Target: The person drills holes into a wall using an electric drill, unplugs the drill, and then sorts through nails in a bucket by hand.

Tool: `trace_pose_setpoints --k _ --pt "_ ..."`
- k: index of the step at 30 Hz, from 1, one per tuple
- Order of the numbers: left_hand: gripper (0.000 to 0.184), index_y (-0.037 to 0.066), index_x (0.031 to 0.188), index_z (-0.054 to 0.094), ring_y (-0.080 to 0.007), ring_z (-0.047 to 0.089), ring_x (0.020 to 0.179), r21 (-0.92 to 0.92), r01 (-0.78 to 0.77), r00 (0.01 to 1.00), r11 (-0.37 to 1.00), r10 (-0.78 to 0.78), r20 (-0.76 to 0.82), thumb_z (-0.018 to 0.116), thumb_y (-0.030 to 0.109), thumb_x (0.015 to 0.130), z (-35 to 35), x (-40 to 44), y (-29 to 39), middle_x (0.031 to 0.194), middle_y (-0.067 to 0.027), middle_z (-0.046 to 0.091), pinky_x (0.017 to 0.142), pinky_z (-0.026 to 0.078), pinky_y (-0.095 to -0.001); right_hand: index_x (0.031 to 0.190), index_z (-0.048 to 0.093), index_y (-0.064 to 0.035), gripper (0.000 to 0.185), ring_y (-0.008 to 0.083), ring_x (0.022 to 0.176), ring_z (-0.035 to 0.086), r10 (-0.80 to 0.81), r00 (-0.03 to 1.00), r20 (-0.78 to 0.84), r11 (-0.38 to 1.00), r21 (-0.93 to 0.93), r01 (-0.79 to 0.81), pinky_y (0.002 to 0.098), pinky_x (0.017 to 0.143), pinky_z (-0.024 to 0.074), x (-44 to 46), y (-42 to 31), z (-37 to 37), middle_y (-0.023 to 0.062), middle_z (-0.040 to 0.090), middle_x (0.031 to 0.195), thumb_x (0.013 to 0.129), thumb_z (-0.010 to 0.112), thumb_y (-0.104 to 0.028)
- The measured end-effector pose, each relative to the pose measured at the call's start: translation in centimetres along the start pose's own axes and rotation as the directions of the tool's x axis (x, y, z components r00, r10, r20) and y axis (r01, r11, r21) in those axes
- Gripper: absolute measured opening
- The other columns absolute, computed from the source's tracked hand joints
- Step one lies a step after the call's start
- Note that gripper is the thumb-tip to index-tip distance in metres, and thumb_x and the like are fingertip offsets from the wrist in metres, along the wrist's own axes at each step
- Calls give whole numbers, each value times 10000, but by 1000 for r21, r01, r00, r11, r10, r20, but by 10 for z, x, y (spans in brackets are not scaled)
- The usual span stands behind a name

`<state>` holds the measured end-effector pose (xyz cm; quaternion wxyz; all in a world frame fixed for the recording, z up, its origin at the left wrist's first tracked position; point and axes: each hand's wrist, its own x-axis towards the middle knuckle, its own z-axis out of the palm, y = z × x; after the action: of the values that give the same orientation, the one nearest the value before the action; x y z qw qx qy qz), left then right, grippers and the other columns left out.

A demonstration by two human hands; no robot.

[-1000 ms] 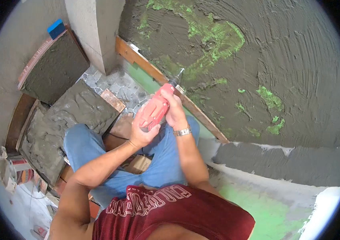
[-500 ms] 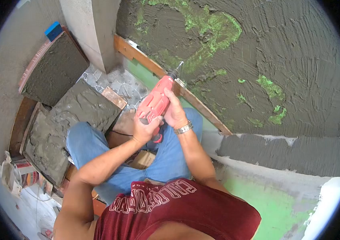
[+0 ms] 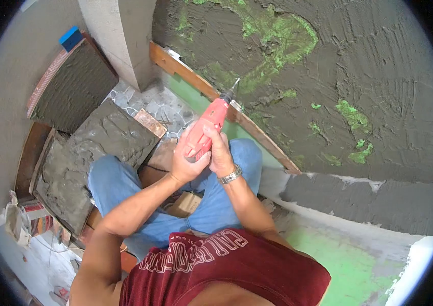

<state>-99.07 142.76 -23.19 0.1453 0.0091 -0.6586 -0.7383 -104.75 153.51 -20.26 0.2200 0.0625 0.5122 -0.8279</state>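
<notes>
Gripping a red drill [image 3: 207, 125] two-handed: clamped by the left hand [image 3: 188, 162] around the rear, wrapped by the right hand [image 3: 220, 154] on the right side, thumb on the casing. Can't see the trigger or hidden fingertips. Held over the lap in blue jeans [image 3: 112, 178], aimed far right, with the bit [image 3: 235, 85] toward the wooden strip [image 3: 188, 75] and grey mortar [image 3: 384, 102]. Can't tell contact from gap at the chuck.

Main risk: could skid off the strip on a slanted start. Could gouge the mortar on a forward lurch. Could twist on a sudden bind, with so little spread between grips. Could pick up grit from the mortar heap [image 3: 101, 135], left, if lowered there. Further out, far left: a mortar-coated tile [image 3: 76, 81] with a blue block [image 3: 70, 39] at its far end.
</notes>
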Motion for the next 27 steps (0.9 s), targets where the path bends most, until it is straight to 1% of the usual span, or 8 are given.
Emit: trace_pose_setpoints --k 3,6,9,12,15,21,24,27 --pt "842 -48 1448 407 -273 572 1256 -13 2 1000 1000 -2 6 790 136 721 -2 1 0 1356 -177 577 1102 415 -389 1133 621 -51 365 139 913 654 19 1000 -16 1000 24 -18 311 824 547 -2 -3 6 38 658 1025 901 707 -319" --pt "850 -47 1458 390 -265 575 1250 25 -21 1000 999 21 9 782 126 724 -2 0 -6 1345 -173 582 1094 424 -394 1125 619 -43 369 139 901 654 -12 1000 -28 999 35 13 304 809 549 -1 0 5 42 654 1014 907 689 -332" --pt "847 -44 1466 375 -256 573 1250 -57 -3 1000 998 5 24 770 115 733 1 -1 -9 1343 -172 580 1088 429 -396 1140 613 -33 394 141 907 654 -35 999 -22 999 -20 35 302 804 549 0 2 0 50 655 1024 916 669 -352" --pt "845 -42 1470 370 -251 574 1249 -69 2 1000 998 0 28 760 104 735 3 -1 -9 1350 -173 577 1088 429 -395 1158 602 -27 413 138 910 652 -29 999 -35 997 -66 27 306 805 550 -1 -2 0 53 650 1030 923 652 -364" --pt "846 -39 1475 366 -259 573 1255 -71 -4 1000 997 5 12 752 95 733 5 -2 -12 1350 -178 580 1088 430 -392 1173 589 -25 423 135 916 647 -35 999 -25 998 -54 33 309 810 550 -1 -1 -2 52 643 1036 929 645 -366" --pt "843 -40 1471 374 -264 566 1278 1 -3 1000 1000 3 5 752 113 733 1 1 -4 1358 -179 582 1093 426 -383 1175 581 -28 409 135 923 643 -35 999 -22 998 -46 34 306 822 547 2 1 -2 51 637 1047 934 647 -351" --pt "829 -15 1463 401 -251 647 1169 4 -81 996 997 81 -25 797 141 752 1 3 -7 1266 -180 644 995 509 -371 1171 582 -28 397 131 922 639 -69 997 -45 996 -62 66 301 810 544 3 2 1 48 634 1044 934 649 -339" --pt "828 -16 1463 401 -244 637 1183 -27 -82 996 996 81 -36 799 144 756 4 3 -15 1281 -178 636 1006 502 -369 1150 594 -28 381 128 909 637 -69 997 -37 995 -70 66 298 792 540 5 4 -4 45 640 1035 935 646 -338"
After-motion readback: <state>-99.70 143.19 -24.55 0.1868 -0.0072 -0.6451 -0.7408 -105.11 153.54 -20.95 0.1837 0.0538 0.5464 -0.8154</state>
